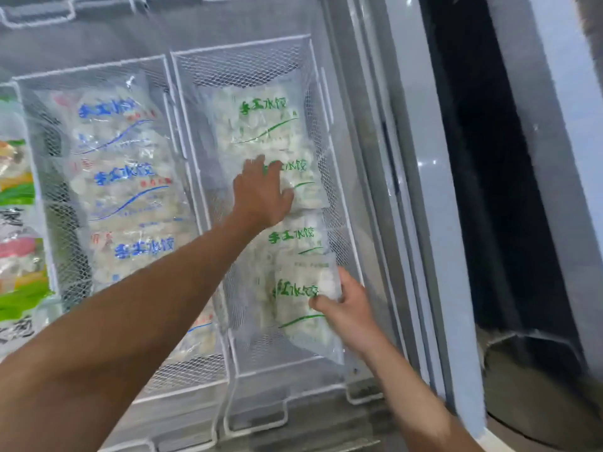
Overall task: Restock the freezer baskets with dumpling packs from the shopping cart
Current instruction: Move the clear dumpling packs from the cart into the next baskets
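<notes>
While the left hand (262, 190) is pressing flat-fingered on a green pack (306, 184) farther back, the right hand (346, 305) is gripping the nearest pack (293, 308) by its right edge, lengthwise along the basket (182, 79).

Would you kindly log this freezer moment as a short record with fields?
right basket: white wire mesh basket holding clear dumpling packs with green print
left basket: white wire mesh basket holding clear dumpling packs with blue print
left hand: left hand resting on the second green-print pack, fingers spread
right hand: right hand gripping the nearest green-print pack at its right edge
far left: colourful food bags, partly out of frame
shopping cart: not in view
</notes>
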